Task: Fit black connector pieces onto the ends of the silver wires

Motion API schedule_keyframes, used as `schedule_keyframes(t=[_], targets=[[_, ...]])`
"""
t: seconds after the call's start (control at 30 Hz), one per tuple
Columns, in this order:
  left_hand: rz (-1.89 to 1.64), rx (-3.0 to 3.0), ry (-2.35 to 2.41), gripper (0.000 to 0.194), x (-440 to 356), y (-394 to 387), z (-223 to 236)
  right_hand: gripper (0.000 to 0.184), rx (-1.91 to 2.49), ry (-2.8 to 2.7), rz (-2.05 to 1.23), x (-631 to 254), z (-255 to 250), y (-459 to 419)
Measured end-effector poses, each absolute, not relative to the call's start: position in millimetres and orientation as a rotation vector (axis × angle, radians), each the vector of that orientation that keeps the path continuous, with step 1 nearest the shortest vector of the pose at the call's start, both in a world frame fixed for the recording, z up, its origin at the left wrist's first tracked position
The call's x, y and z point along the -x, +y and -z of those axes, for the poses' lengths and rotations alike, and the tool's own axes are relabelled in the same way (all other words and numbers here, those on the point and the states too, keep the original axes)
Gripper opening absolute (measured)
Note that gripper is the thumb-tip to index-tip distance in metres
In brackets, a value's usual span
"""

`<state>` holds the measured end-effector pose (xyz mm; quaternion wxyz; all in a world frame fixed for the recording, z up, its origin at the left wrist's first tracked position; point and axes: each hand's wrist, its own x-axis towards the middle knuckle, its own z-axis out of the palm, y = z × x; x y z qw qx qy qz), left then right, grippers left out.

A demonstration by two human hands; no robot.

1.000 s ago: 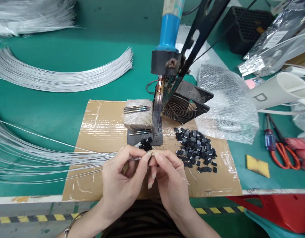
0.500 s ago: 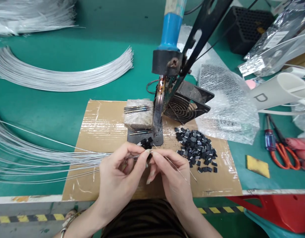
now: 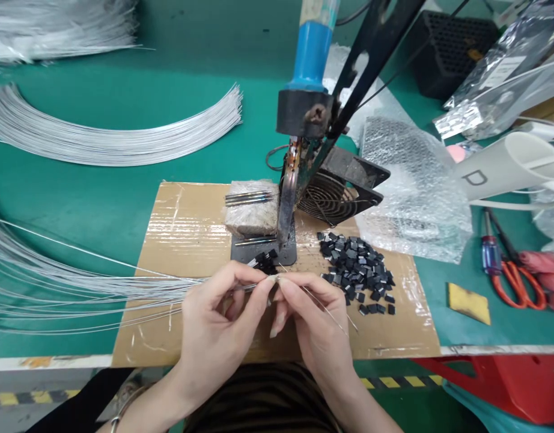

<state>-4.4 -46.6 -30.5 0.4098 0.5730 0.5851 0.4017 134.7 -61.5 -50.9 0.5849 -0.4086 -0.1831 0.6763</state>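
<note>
Thumb and forefinger of my left hand (image 3: 227,319) pinch thin grey wires (image 3: 164,288), which trail off to the left. Close against it, my right hand (image 3: 310,313) is also closed in a pinch on fine wire, and a couple of loose wire ends (image 3: 333,316) stick out past its fingers. The fingertips of both hands nearly touch, so what lies between them is too small to make out. Just behind the fingertips sit several black connectors (image 3: 264,261). To the right of my right hand lies a heap of small black connector pieces (image 3: 358,264).
A blue-handled soldering iron (image 3: 309,57) hangs tip down in a stand, beside a wrapped block (image 3: 251,216) and a small fan (image 3: 335,192). Cardboard (image 3: 178,210) covers the bench. A wire bundle (image 3: 119,147), yellow sponge (image 3: 468,302), scissors (image 3: 518,285) and bubble wrap (image 3: 407,186) lie around.
Both hands stay together in nearly the same place, with only slight finger movement. A dark shape has appeared at the lower left, below the bench edge.
</note>
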Motion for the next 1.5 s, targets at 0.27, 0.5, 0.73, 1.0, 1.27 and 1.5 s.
schedule_keyframes(t=[0.27,0.5,0.73,1.0,1.27,1.5], targets=[[-1.004,-1.450,1.480,0.011,3.4,-47.4,32.5,0.008,0.974,-0.442,-1.564,-134.9,52.9,-62.2],[-0.998,-1.503,1.464,0.011,4.7,-47.4,31.4,0.008,0.969,-0.433,-1.598,-138.1,51.2,-61.6],[-0.898,-1.540,1.413,0.014,10.2,-43.6,26.6,0.009,0.980,-0.454,-1.725,-152.7,46.8,-55.4],[-0.909,-1.480,1.430,0.014,10.0,-45.9,29.3,0.011,0.959,-0.447,-1.741,-153.3,48.6,-54.9],[-0.967,-1.501,1.452,0.012,6.4,-47.9,30.9,0.012,0.976,-0.402,-1.692,-147.0,48.5,-58.1],[-1.018,-1.464,1.508,0.009,0.8,-54.6,36.8,0.010,0.937,-0.286,-1.621,-132.6,48.2,-63.4]])
